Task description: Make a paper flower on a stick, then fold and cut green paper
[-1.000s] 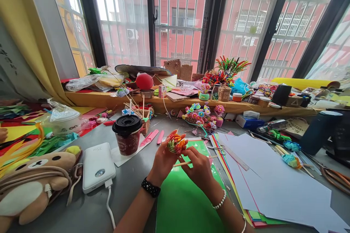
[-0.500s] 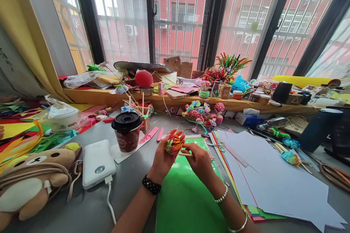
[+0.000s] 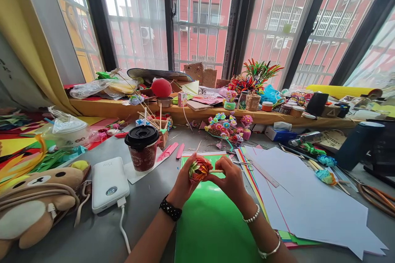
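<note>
My left hand (image 3: 182, 185) is closed around a folded paper flower (image 3: 198, 170) in red, orange and green, held just above a green sheet (image 3: 210, 226) on the grey table. My right hand (image 3: 231, 180) pinches a thin wooden stick (image 3: 217, 171) whose end goes into the flower's side. Both hands meet at the table's middle, with a black wristband on my left wrist and bead bracelets on my right.
A lidded coffee cup (image 3: 142, 146) and a white power bank (image 3: 109, 182) with its cable lie left of my hands, a plush bear bag (image 3: 37, 201) further left. White sheets (image 3: 308, 201) over coloured paper, a ruler and scissors lie right. Craft clutter fills the windowsill (image 3: 197, 115).
The flower and both hands have dropped a little toward the table, and my left fingers have closed more tightly round the flower. The stick now points straight into its side.
</note>
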Motion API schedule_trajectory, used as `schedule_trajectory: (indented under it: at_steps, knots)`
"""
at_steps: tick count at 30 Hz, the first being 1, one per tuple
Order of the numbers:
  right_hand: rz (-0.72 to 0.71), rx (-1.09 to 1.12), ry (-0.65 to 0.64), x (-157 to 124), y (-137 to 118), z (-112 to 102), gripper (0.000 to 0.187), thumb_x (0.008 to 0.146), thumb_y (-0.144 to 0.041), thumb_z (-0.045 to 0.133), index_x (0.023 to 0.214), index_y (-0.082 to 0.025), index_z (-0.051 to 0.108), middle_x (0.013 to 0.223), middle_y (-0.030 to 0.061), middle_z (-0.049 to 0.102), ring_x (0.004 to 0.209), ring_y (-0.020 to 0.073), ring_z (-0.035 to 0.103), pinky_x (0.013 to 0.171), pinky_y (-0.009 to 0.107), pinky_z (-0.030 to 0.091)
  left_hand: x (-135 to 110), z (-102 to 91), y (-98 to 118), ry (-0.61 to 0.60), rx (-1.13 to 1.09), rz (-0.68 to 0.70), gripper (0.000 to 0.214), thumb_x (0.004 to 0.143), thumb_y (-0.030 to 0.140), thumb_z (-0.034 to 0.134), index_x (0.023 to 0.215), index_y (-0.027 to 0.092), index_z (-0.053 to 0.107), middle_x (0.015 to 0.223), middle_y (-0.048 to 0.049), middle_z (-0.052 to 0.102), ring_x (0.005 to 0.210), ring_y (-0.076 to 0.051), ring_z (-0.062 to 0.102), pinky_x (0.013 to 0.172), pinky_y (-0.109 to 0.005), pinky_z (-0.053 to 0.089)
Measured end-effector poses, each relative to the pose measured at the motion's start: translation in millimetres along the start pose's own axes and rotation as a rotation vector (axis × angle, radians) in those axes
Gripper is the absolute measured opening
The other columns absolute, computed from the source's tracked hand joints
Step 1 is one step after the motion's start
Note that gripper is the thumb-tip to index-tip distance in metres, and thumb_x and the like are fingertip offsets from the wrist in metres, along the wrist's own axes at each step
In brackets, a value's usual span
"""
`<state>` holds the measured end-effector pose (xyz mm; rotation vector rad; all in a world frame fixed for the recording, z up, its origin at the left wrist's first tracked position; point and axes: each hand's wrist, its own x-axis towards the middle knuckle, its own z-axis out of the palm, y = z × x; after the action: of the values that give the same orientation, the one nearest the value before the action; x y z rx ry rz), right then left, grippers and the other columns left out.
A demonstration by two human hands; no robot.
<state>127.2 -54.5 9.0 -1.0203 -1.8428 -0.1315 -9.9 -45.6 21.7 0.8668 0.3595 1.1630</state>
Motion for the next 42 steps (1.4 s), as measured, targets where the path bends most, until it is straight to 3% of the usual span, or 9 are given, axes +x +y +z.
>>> schedule_trajectory:
  at_steps: [5, 11, 19, 27, 35, 42]
  knots:
    - [0.018, 0.007, -0.025, -0.6, 1.5, 2.5, 0.038, 0.072, -0.054, 0.049, 0.061, -0.018, 0.045, 0.058, -0.0017, 0.046, 0.047, 0.0091, 0.039, 0.045, 0.021, 0.031, 1.5, -4.1, -2.9, 0.007, -0.025, 0.008, 0.025, 0.079, 0.028, 0.046, 0.064, 0.012, 0.059, 0.067, -0.0022, 0.058, 0.064, -0.011, 0.053, 0.061, -0.021, 0.041]
    - [0.043, 0.085, -0.076, -0.7, 0.2, 4.3, 0.035, 0.071, -0.052, 0.053, 0.067, -0.017, 0.049, 0.063, 0.0, 0.051, 0.052, 0.0104, 0.048, 0.048, 0.02, 0.034, 3.5, -5.4, -1.1, 0.113, -0.051, -0.065, 0.024, 0.075, 0.031, 0.049, 0.064, 0.011, 0.059, 0.063, -0.0018, 0.058, 0.057, -0.011, 0.053, 0.053, -0.02, 0.04]
    - [0.045, 0.041, -0.073, 0.3, 0.6, 1.9, 0.038, 0.069, -0.054, 0.053, 0.06, -0.018, 0.047, 0.058, -0.0016, 0.048, 0.047, 0.0093, 0.042, 0.045, 0.02, 0.031, 3.8, -3.6, -1.3, 0.068, 0.02, -0.087, 0.028, 0.073, 0.033, 0.051, 0.057, 0.011, 0.057, 0.057, -0.0016, 0.055, 0.052, -0.01, 0.051, 0.049, -0.019, 0.038]
    - [0.069, 0.056, -0.12, -0.6, -2.2, 4.3, 0.04, 0.064, -0.057, 0.057, 0.067, -0.017, 0.05, 0.061, -0.0012, 0.049, 0.051, 0.0104, 0.044, 0.048, 0.021, 0.034, 5.4, -3.7, 1.6, 0.237, -0.125, 0.008, 0.015, 0.075, 0.029, 0.052, 0.068, 0.015, 0.056, 0.063, -0.0016, 0.062, 0.063, -0.014, 0.06, 0.063, -0.024, 0.046]
    - [0.136, 0.014, -0.126, 0.1, 0.2, 5.2, 0.039, 0.066, -0.056, 0.055, 0.06, -0.018, 0.05, 0.058, -0.0017, 0.049, 0.049, 0.0103, 0.044, 0.047, 0.021, 0.032, 2.4, -0.4, -2.6, 0.034, -0.014, -0.011, 0.025, 0.079, 0.034, 0.047, 0.064, 0.015, 0.055, 0.067, -0.0023, 0.062, 0.06, -0.013, 0.059, 0.055, -0.021, 0.046]
    - [0.209, 0.013, -0.139, 1.0, 7.1, 5.2, 0.038, 0.069, -0.056, 0.052, 0.068, -0.017, 0.052, 0.06, -0.0015, 0.052, 0.051, 0.0113, 0.047, 0.05, 0.021, 0.034, 7.5, -3.9, -4.5, 0.118, -0.159, -0.125, 0.038, 0.084, 0.042, 0.037, 0.083, 0.011, 0.059, 0.077, -0.0084, 0.064, 0.072, -0.017, 0.061, 0.068, -0.027, 0.049]
